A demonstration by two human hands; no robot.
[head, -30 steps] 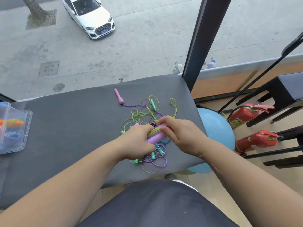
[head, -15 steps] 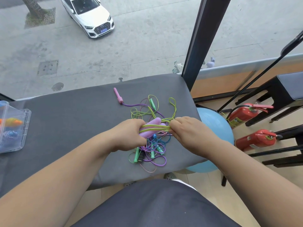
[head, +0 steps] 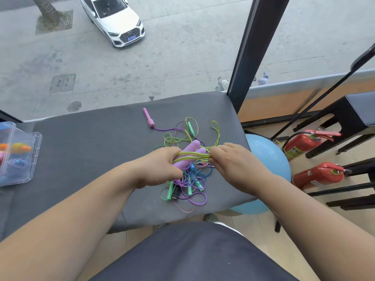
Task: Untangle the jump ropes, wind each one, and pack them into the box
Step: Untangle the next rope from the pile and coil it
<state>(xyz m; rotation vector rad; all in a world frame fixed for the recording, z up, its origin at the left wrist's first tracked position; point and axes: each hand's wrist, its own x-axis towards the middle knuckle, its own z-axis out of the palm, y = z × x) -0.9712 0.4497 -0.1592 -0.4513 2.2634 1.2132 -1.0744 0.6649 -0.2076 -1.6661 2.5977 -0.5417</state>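
Observation:
A tangle of thin jump ropes (head: 188,179) in green, purple, blue and pink lies on the grey table (head: 91,151). My left hand (head: 160,169) grips two lilac handles (head: 190,153) together with yellow-green cord (head: 192,156) stretched across them. My right hand (head: 233,161) pinches the other end of those yellow-green strands, just right of the handles. A pink handle (head: 148,118) lies apart at the back, its purple cord running into the tangle. Green handles (head: 189,188) poke out under my hands.
A clear plastic box (head: 30,159) with wound ropes inside stands at the table's left edge. A blue exercise ball (head: 267,159) sits beside the table's right edge. Two red fire extinguishers (head: 316,175) and black stools (head: 349,122) stand at the right. Glass runs behind the table.
Both hands have lifted the lilac handles off the tangle. My right hand has pulled the yellow-green strands out to the right, so they now stretch taut between the hands.

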